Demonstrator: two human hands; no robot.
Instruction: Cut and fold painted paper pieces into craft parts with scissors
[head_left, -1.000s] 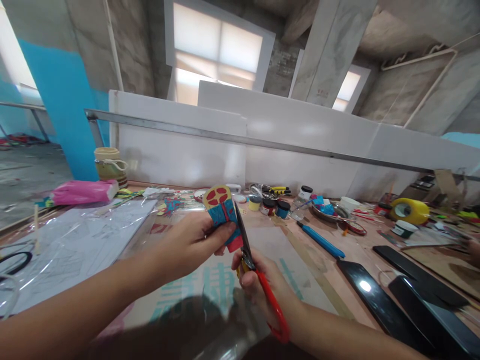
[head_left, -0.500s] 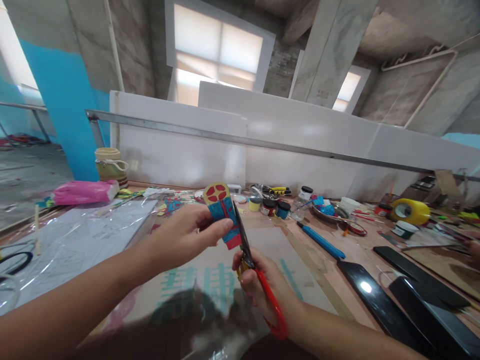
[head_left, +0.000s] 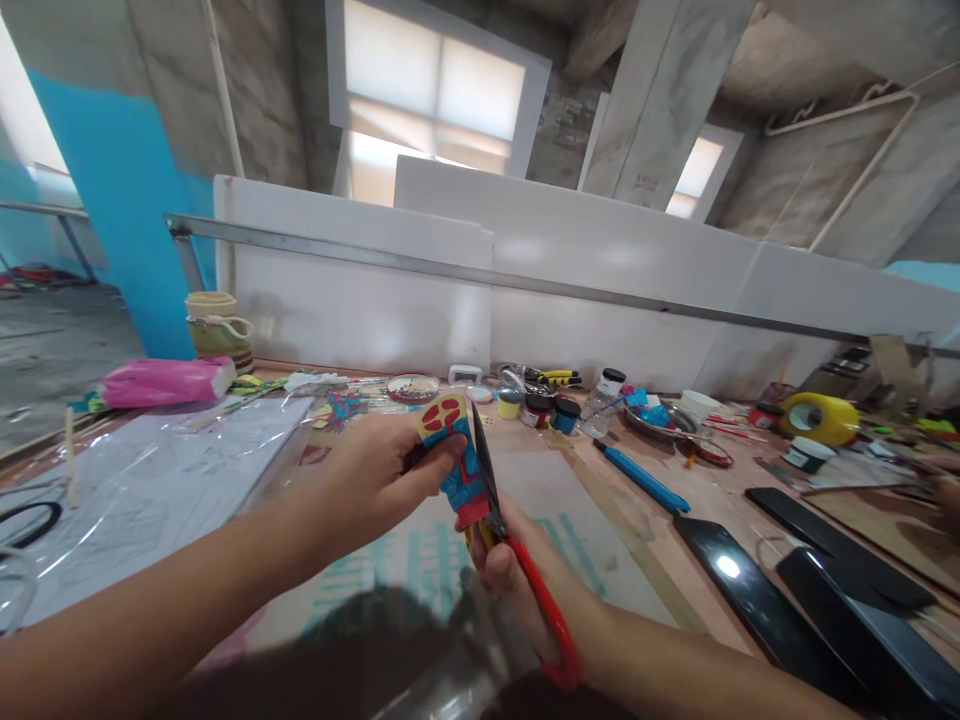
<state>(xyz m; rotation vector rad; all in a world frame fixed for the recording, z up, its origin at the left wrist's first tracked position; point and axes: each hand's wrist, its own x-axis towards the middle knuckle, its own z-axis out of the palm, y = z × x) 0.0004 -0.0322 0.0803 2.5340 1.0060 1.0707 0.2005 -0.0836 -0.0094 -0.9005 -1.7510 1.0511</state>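
Note:
Between the thumb and fingers of my left hand (head_left: 390, 465) is a small painted cutout (head_left: 463, 478), blue with red marks, a yellow rounded top bearing red patches, and a red lower end. My right hand (head_left: 525, 570) is closed around red-handled scissors (head_left: 559, 640). Their dark blades point up and run along the cutout's right edge, close against it. Part of the handle loops is hidden by my fingers. Below both hands lies a pale sheet (head_left: 375, 560) with teal characters on the table.
Paint jars (head_left: 565, 415), a metal bowl (head_left: 660, 425) and a lidded glass jar (head_left: 602, 405) stand at the back. To the right lie a blue cutter (head_left: 645, 478), black glossy objects (head_left: 757, 600) and yellow tape (head_left: 821, 418). Plastic-covered drawings (head_left: 187, 500) lie left. Another person's hand (head_left: 946, 490) shows far right.
The cutout has moved slightly down and right, deeper toward the scissors' pivot, and is tilted a little differently. My left hand has shifted with it; the scissors stay nearly in place.

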